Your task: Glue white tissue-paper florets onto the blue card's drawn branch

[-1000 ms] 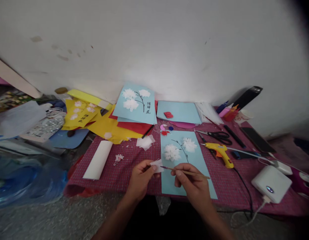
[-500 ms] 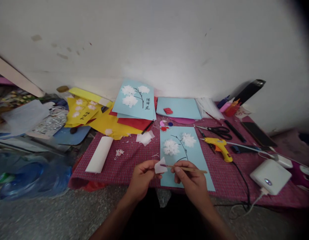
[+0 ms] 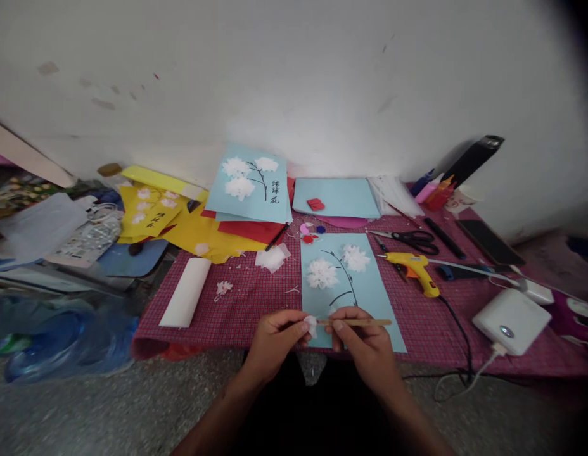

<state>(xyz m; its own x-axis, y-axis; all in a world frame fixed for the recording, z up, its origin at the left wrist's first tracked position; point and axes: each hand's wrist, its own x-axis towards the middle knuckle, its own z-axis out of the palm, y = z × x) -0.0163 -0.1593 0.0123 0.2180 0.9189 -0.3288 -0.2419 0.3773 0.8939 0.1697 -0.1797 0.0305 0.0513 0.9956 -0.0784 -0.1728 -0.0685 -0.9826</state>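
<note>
Between the fingertips of my left hand [image 3: 281, 339] is a small piece of white tissue paper [image 3: 312, 325], gathered round the tip of a thin stick. My right hand [image 3: 363, 339] pinches that wooden stick [image 3: 365, 322], which lies level and points left into the paper. Under both hands is a light blue sheet [image 3: 379, 297] with a drawn dark branch. Two white paper blossoms, a left one [image 3: 322, 273] and a right one [image 3: 355, 258], sit on the sheet beside the branch. The stick's tip is hidden in the paper.
Right of the sheet lie a yellow glue gun [image 3: 414, 270], black scissors [image 3: 412, 239] and a white box [image 3: 511, 321] with a cable. A finished blue flower card [image 3: 249, 183] leans at the back. Left are a white paper roll [image 3: 186, 292] and small white paper squares [image 3: 273, 258].
The white paper, spread flatter before, is now gathered into a small bunch round the stick's tip. My left fingers have closed in on it. The whole view has shifted slightly.
</note>
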